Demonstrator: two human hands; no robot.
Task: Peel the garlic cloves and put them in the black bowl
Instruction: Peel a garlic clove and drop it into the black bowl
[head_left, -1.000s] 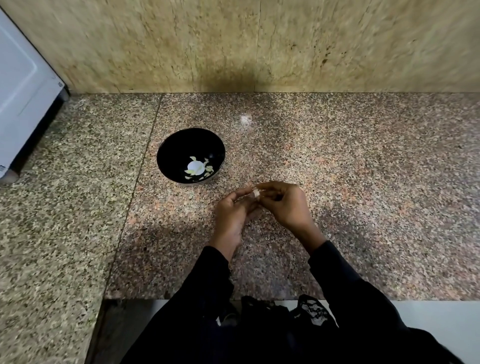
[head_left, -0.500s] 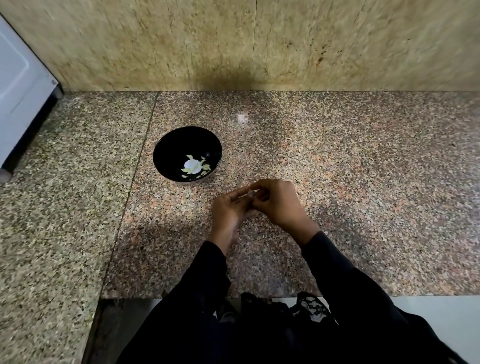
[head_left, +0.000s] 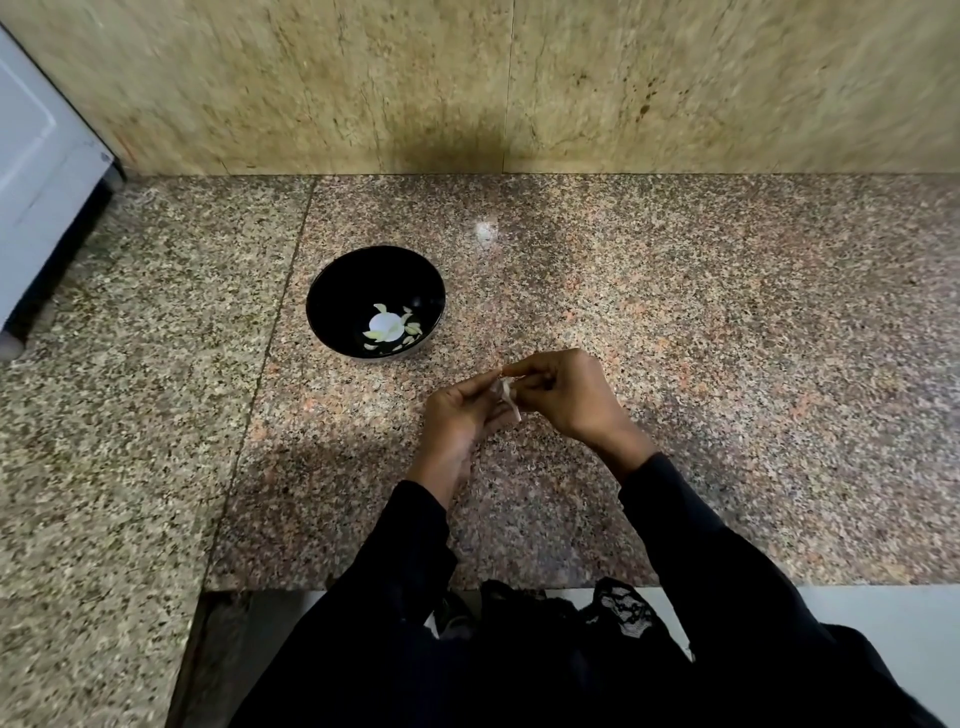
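Observation:
The black bowl (head_left: 332, 291) stands on the granite counter (head_left: 675, 364), left of and beyond my hands, with several pale peeled cloves (head_left: 387, 327) lying in its bottom. Over the counter's middle, my left hand (head_left: 457, 415) and my right hand (head_left: 566, 395) meet fingertip to fingertip around one small garlic clove (head_left: 506, 391). A strip of whitish skin (head_left: 514, 410) hangs down from the clove between my two hands. Most of the clove is hidden by my fingers.
A stone wall (head_left: 519, 83) rises behind the counter. A white appliance (head_left: 36, 182) stands at the far left on the counter. The counter's front edge runs just below my forearms, with white floor (head_left: 883, 623) beyond it.
My hands stay together at the same spot. A strip of skin has come loose from the clove and hangs between them.

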